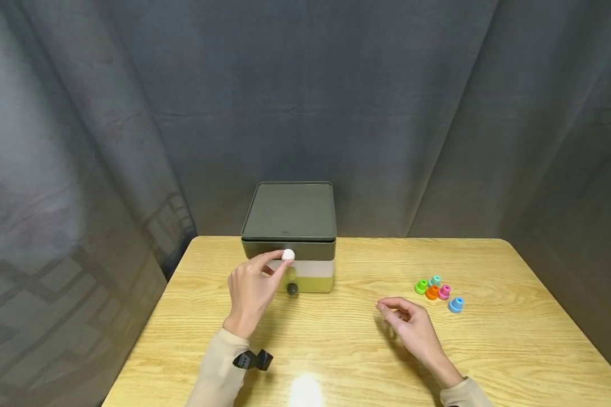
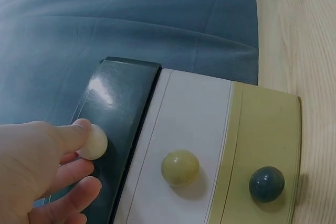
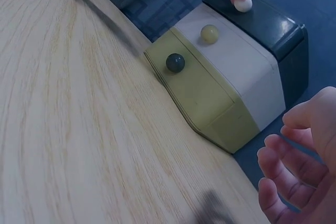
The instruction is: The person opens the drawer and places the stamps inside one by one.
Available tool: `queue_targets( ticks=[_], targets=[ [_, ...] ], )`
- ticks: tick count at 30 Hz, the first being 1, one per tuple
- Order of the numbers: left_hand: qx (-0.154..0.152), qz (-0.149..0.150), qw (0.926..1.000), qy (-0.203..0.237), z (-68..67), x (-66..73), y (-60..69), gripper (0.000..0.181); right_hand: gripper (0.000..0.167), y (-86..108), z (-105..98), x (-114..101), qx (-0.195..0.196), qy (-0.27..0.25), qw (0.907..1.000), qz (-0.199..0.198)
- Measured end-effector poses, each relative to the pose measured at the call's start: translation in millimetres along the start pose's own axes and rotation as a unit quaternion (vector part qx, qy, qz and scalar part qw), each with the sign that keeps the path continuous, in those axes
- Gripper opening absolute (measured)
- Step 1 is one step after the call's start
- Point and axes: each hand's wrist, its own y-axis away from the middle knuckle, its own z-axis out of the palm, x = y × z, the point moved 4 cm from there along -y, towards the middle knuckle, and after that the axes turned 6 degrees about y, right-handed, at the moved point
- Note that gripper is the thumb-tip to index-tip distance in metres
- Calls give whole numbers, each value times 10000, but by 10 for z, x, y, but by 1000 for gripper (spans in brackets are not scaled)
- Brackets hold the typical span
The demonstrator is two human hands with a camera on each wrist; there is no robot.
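A small three-drawer box (image 1: 291, 210) stands at the back of the table, with a dark green top drawer (image 2: 123, 90), a white middle one (image 2: 191, 111) and an olive bottom one (image 2: 268, 129). My left hand (image 1: 252, 285) pinches the round white knob (image 2: 94, 142) of the top drawer between thumb and fingers. Below it, the yellowish knob (image 2: 180, 168) and the dark knob (image 2: 266, 184) are untouched. All three drawers look closed. Over the table to the right, my right hand (image 1: 409, 328) holds nothing, its fingers loosely bent.
Several small coloured stepped pieces lie right of the box, among them an orange one (image 1: 432, 292), a green one (image 1: 421, 286) and a blue one (image 1: 456, 305). A grey curtain (image 1: 305, 113) hangs behind the wooden table (image 1: 356, 362).
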Motion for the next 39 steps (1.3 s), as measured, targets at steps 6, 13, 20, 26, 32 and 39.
queue_targets(
  ticks=[6,13,20,26,32,39],
  targets=[
    [-3,-167,9999,22,30,-18,-28,26,28,5,-9,3,-40,-35,10000,29],
    [-5,-311,9995,69,66,-37,-35,25,28,29,-25,12,-77,-91,9999,71],
    [-90,-438,9989,101,83,-64,13,25,30,46,-64,36,-88,-39,9998,199],
    [-495,-695,9963,-133,135,-140,168,27,32,65,-112,62,-39,-6,9997,260],
    [-884,-730,9925,-419,235,-181,277,32,30,82,-130,74,-25,14,9998,217],
    [-1052,-880,9881,-697,313,-215,299,31,28,94,-144,95,12,-22,9998,186]
  ],
)
